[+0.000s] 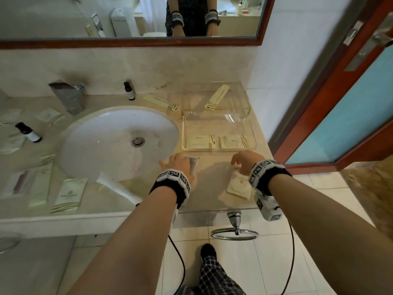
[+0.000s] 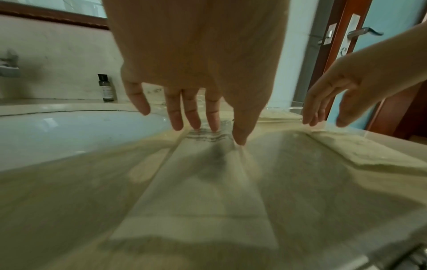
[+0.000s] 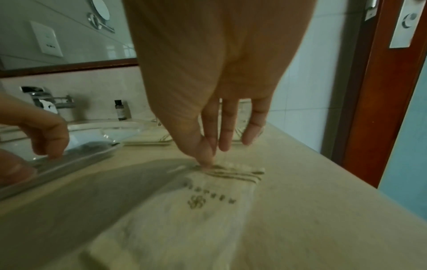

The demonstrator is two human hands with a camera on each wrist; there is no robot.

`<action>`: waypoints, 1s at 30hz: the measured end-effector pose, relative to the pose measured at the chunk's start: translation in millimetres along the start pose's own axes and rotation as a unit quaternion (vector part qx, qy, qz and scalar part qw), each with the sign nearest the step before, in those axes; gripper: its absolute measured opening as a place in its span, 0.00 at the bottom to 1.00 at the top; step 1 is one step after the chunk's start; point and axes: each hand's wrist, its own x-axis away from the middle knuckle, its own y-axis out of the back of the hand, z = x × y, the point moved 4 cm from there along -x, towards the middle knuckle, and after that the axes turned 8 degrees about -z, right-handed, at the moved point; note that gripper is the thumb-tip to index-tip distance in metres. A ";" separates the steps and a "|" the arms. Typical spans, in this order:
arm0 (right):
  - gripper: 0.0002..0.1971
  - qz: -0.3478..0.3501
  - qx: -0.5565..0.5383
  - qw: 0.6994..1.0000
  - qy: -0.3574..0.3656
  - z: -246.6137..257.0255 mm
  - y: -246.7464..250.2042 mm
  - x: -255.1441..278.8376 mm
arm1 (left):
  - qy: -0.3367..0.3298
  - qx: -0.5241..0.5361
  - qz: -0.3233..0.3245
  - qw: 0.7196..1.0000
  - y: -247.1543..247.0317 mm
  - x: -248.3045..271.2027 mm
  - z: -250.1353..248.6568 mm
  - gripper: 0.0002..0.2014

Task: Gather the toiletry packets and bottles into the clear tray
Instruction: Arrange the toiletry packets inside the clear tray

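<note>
Your left hand [image 1: 177, 165] lies palm-down on the table [image 1: 214, 173] at the basin's [image 1: 119, 143] near rim, covering a long packet [image 1: 194, 163] whose far end shows past its fingers. Your right hand [image 1: 244, 161] reaches down to the top edge of a white sachet [image 1: 239, 185] lying under its wrist; its fingers are hidden. Just beyond both hands stands the clear tray [image 1: 251, 126], with two flat packets [image 1: 202, 142] side by side at the end nearest you and one long packet [image 1: 217, 96] at the far end. Well to the left of your left hand lie more packets [image 1: 68, 195], a white tube [image 1: 119, 189] and a toppled dark bottle [image 1: 28, 132]; another bottle [image 1: 129, 91] stands upright beyond the basin.
</note>
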 end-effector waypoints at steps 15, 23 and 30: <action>0.19 0.056 0.165 0.983 0.052 0.6 -8.6 14.0 | 0.037 0.075 0.088 0.993 -6.6 7.5 0.5 0.05; 0.28 0.050 -0.046 0.997 -0.045 -2.7 -5.2 -4.6 | -0.039 0.133 0.032 0.990 4.1 -9.4 4.1 0.10; 0.17 -0.037 -0.310 0.945 -0.094 6.2 54.4 -32.1 | -0.021 0.273 -0.073 0.959 65.3 -45.9 11.4 0.18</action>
